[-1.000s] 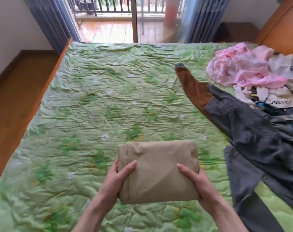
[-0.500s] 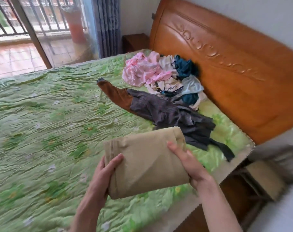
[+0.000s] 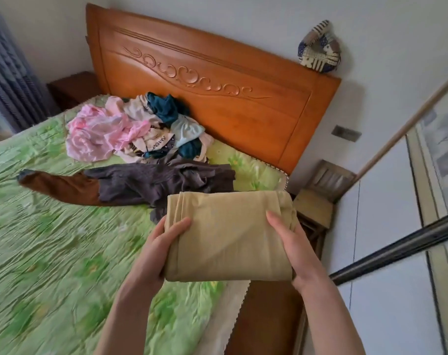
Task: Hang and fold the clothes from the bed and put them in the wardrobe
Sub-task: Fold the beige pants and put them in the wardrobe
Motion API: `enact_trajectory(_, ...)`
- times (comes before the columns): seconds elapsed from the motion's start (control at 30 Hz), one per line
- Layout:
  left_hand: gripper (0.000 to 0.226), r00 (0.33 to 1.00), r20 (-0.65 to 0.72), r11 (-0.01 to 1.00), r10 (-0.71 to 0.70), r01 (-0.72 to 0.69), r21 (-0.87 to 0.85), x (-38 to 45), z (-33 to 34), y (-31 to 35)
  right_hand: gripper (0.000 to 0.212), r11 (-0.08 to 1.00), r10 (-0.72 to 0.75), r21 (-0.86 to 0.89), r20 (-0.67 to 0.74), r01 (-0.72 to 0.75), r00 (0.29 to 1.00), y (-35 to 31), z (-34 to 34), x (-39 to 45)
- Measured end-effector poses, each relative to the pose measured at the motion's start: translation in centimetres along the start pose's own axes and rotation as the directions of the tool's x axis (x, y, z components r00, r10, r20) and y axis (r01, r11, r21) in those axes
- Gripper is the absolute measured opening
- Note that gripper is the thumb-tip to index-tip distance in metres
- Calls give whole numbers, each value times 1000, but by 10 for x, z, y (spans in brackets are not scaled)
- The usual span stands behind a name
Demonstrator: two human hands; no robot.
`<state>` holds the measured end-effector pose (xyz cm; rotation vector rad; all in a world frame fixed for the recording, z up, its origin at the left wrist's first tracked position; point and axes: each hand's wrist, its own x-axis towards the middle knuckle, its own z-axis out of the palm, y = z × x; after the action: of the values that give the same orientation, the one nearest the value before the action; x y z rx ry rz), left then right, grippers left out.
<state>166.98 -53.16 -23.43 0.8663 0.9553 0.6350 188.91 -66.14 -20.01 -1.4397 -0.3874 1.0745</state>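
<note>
Folded tan cloth held in both of my hands over the near corner of the bed.

From my feed, the biggest thing is the bed (image 3: 51,252), under a crinkled, quilted green floral cover, with a glossy orange wooden headboard (image 3: 217,103) carved in scrolls. At the right stands a pale wardrobe (image 3: 386,226) with a dark sliding-door rail. Against the headboard lies a loose pile of clothes (image 3: 141,131): shiny pink, teal and cream pieces, one with print I can only partly read. Just in front sprawls a crumpled grey garment (image 3: 151,183) with a brown sleeve. The folded tan cloth (image 3: 230,237) is a smooth, soft rectangle; my left hand (image 3: 161,249) grips its left edge and my right hand (image 3: 294,247) its right edge, thumbs on top.
</note>
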Motion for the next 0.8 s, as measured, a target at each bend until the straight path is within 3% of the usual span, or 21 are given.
enact_trajectory(0.2, 31, 996, 87, 996, 5, -13, 89, 19, 91, 4, 42, 995, -35, 86, -147, 48, 989, -24, -76, -6)
enact_trajectory(0.6, 33, 955, 288, 981, -75, 18, 195, 48, 250, -13, 50, 976, -91, 152, -362, 156, 928, -52, -213, -14)
enact_trajectory(0.67, 36, 936, 336, 972, -107, 27, 235, 60, 274, -16, 49, 970, -76, 179, -412, 163, 908, -54, -230, -16)
enact_trajectory(0.8, 65, 894, 402, 942, -199, 61, 330, 95, 325, -22, 44, 944, -30, 263, -528, 197, 849, -57, -260, -13)
